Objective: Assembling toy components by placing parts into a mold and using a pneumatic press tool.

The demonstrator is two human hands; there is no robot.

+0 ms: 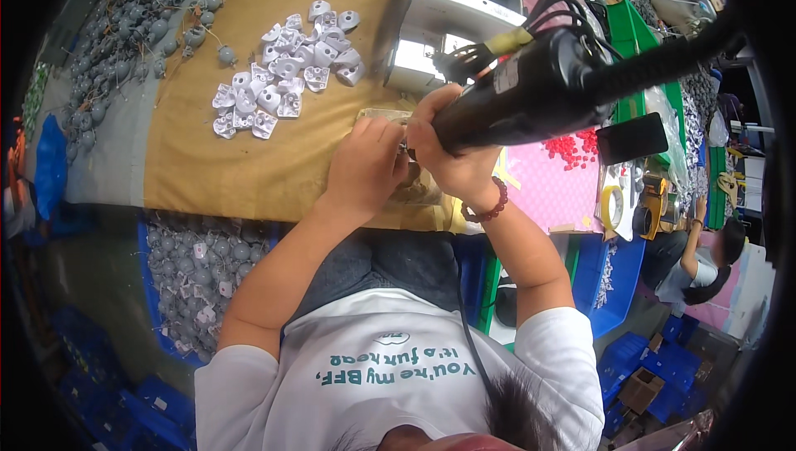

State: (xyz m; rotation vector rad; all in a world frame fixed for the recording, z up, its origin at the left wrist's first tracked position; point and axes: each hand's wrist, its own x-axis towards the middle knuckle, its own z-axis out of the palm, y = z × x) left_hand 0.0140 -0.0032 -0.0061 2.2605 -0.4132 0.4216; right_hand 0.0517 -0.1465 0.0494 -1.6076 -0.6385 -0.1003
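Observation:
My right hand (464, 167) is wrapped round a thick black power screwdriver (526, 90), which is tilted with its tip end down toward my left hand. My left hand (365, 161) is closed just left of that tip, fingers bent over a small piece on the table that I cannot make out. Beneath both hands lies a yellowish-brown block or pad (423, 192), mostly covered by them. A loose pile of small white plastic parts (290, 61) rests on the brown table covering (249, 161), ahead and to the left of my left hand.
Grey balls with wires (157, 32) heap at the far left; more fill a blue bin (207, 273) below the table edge. A white drawer unit (460, 3) stands ahead. Rightward are red bits (572, 151), a tape roll (612, 206) and another person (696, 264).

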